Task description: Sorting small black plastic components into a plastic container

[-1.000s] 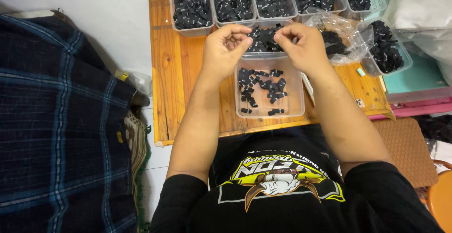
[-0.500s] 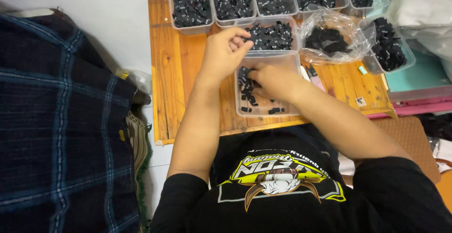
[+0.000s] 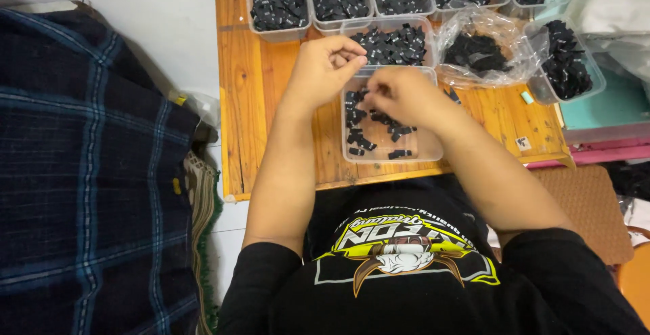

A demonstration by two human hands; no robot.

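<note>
Left hand (image 3: 325,71) pinches a small black piece above the tub (image 3: 420,151) near the surface's (image 3: 261,105) front edge; right hand (image 3: 399,94), fingers curled, picks among pieces (image 3: 362,142), grip unclear.

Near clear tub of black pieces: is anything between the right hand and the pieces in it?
Nothing visible. The right hand is over the open, lidless near clear tub, fingers down among the black pieces. The left hand sits off to the side by the tub's far corner, not across the opening.
</note>
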